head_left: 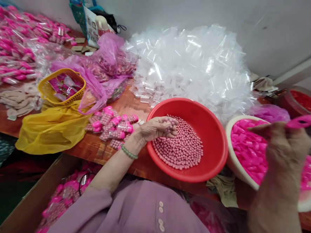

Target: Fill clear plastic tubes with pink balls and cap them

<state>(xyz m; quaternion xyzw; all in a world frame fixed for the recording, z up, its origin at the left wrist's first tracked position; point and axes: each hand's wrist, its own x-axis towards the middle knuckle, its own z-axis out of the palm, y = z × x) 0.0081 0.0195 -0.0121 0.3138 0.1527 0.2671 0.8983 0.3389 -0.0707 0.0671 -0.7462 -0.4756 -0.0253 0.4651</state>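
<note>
Your left hand (156, 128) is over the basin (214, 160), fingers curled round a small cluster of beads (169, 123) — I cannot tell whether a tube encloses them. Beneath it, the loose pink beads (182, 148) spread across the basin's floor. And over on the right, your right hand (285, 147), blurred, grips a pink cap (303, 121) above the tub (242, 172) of caps — while filled tubes (116, 128) lie on the table (96, 144), left of the basin, and clear tubes (191, 65) heap up behind.
</note>
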